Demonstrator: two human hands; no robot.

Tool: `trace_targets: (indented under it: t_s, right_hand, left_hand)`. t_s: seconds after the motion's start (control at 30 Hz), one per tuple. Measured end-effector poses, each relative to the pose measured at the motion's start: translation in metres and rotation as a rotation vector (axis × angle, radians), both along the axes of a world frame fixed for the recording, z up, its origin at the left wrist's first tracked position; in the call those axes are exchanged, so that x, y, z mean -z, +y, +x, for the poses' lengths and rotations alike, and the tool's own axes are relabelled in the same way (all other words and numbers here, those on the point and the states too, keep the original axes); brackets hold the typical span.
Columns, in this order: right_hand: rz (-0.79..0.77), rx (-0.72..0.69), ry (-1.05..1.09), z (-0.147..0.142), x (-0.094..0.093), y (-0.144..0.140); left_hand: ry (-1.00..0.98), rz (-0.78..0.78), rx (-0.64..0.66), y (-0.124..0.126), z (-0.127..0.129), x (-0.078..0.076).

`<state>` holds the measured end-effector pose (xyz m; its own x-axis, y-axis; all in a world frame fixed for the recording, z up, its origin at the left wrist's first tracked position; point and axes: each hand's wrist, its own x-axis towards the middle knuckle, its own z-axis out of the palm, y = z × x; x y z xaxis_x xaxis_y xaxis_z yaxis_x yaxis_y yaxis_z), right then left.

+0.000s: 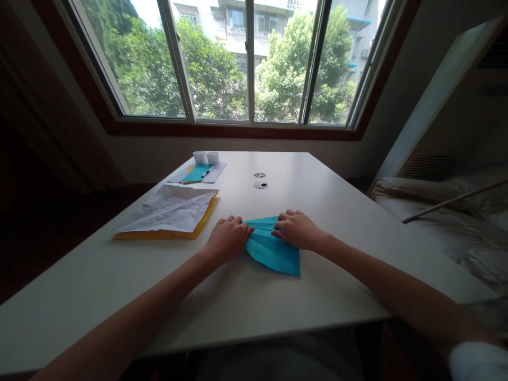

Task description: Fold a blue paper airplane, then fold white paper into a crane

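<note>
A folded piece of teal paper lies flat on the white table, its pointed end toward me. My left hand rests on the paper's left edge with fingers curled down. My right hand presses on the paper's upper right part, fingertips meeting the centre crease. Both hands hold the paper down against the table.
A crumpled white sheet lies on yellow paper at left. Farther back sit a teal sheet with a pen and two small white cups. Two round holes mark the table centre. A bed stands at right.
</note>
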<state>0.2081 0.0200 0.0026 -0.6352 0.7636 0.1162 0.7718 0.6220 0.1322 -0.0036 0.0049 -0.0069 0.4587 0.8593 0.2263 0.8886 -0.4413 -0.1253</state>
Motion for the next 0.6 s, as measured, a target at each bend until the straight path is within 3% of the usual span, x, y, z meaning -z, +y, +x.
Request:
trace_targets:
  t_s: [0.13, 0.3, 0.4, 0.6]
  right_hand:
    - [0.034, 0.100, 0.043, 0.008, 0.010, 0.010]
    - [-0.047, 0.104, 0.107, 0.024, 0.019, 0.018]
    - [-0.070, 0.036, 0.189, 0.029, 0.017, 0.016]
    - [-0.215, -0.313, 0.233, 0.026, 0.005, -0.006]
  left_hand:
    - [-0.100, -0.037, 0.169, -0.001, -0.001, -0.001]
    - [-0.182, -0.128, 0.442, 0.001, -0.003, 0.005]
    - [-0.149, -0.124, 0.450, 0.001, -0.004, 0.007]
    - [-0.115, -0.069, 0.354, -0.001, -0.004, 0.006]
